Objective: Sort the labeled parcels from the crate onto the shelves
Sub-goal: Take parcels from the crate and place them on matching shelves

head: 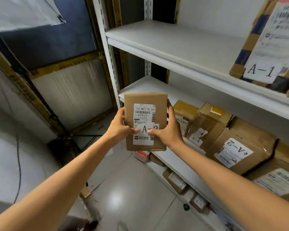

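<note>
In front of the middle shelf (150, 84), both hands, left hand (119, 126) and right hand (168, 130), grip the parcel (145, 120) label-up, likely to check its A-2 mark against the A-2 boxes (240, 147) there.

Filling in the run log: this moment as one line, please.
held: A-2 parcel | left hand: grips left edge | right hand: grips right edge | location: before shelf holding A-2 boxes

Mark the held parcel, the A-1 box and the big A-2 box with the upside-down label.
held parcel (144, 112), head view, on its shipping label.
A-1 box (270, 44), head view, on its white label.
big A-2 box (235, 150), head view, on its upside-down label.
</note>
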